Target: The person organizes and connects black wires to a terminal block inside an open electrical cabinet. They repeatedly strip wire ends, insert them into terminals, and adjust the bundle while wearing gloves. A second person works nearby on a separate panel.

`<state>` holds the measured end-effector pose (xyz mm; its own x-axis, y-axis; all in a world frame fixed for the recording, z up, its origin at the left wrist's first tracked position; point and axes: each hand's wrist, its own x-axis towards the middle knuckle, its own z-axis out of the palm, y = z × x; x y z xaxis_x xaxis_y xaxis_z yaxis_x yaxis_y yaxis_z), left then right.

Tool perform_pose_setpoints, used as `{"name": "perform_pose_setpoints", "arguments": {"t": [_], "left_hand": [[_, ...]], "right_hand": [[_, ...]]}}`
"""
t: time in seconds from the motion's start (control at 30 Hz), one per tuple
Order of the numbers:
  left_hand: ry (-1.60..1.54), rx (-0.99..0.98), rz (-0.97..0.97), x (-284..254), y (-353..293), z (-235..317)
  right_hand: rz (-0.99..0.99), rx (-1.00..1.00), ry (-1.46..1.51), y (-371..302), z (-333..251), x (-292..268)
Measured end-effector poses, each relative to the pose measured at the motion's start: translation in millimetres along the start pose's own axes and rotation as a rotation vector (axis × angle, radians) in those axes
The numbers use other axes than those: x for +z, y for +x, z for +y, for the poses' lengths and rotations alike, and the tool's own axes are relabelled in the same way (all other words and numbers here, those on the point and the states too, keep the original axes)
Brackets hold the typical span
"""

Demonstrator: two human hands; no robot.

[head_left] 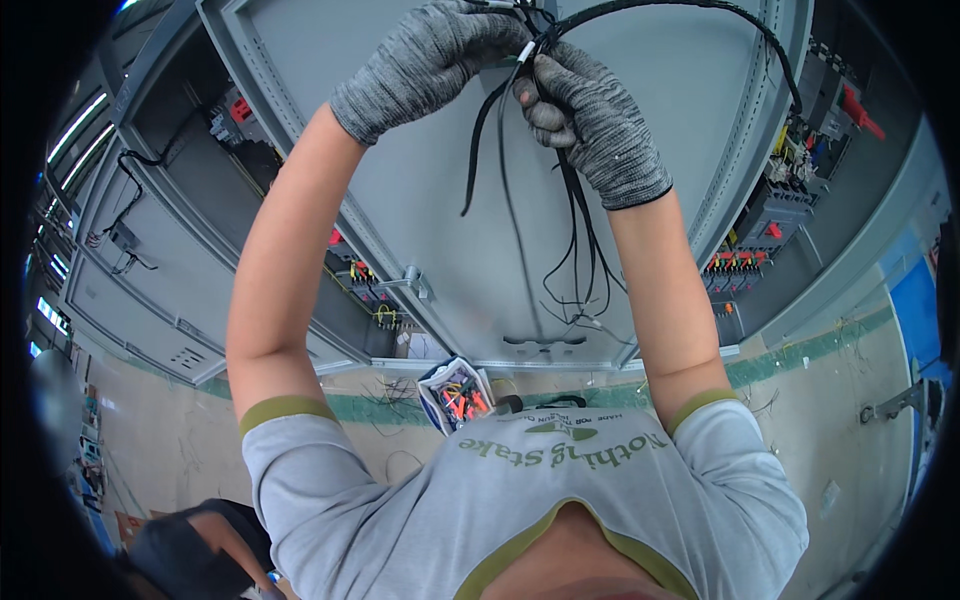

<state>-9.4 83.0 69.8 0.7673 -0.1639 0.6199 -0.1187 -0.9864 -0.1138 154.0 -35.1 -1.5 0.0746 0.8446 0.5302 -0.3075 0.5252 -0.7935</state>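
Both arms come up from the lower frame to top centre, gloved in grey knit. Left hand (430, 60) is curled shut around the black wire bundle (575, 215) at its upper end. Right hand (590, 120) is closed just beside it, thumb and fingers pinching the same bundle near a small white piece; I cannot tell what that piece is.

The bundle sits against the inner face of the open grey cabinet door (440, 200), centre frame. From the hands a sleeved cable arcs to the upper right toward the breakers (790, 200) inside the cabinet. Below the hands, loose black strands hang down the door and end in a tangle near its lower edge.

Lower centre, on the floor (830, 440), is a small open box (455, 392) holding orange and red parts. Wire offcuts are scattered around it.

Risks, as judged:
- Arms work overhead, so the grip may slacken and the bundle could slide out of place.
- Hanging strands could snag on the door hardware or get pulled unevenly.
- Thick gloves dull the feel, so a thin strand may slip out of the pinch unnoticed.
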Motion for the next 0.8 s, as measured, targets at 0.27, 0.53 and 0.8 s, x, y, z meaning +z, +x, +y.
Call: {"name": "perform_pose_setpoints", "arguments": {"t": [0.27, 0.53, 0.8], "left_hand": [[0.102, 0.082, 0.014, -6.1, 10.3, 30.7], [0.394, -0.034, 0.729, 22.8, -48.1, 56.3], [-0.923, -1.002, 0.818, 224.6, -228.9, 112.6]], "right_hand": [[-0.056, 0.051, 0.087, 4.1, 11.5, -11.4], [0.036, -0.012, 0.186, 21.9, 12.9, 5.1], [-0.01, -0.062, 0.214, 37.9, 15.4, -2.7]]}}
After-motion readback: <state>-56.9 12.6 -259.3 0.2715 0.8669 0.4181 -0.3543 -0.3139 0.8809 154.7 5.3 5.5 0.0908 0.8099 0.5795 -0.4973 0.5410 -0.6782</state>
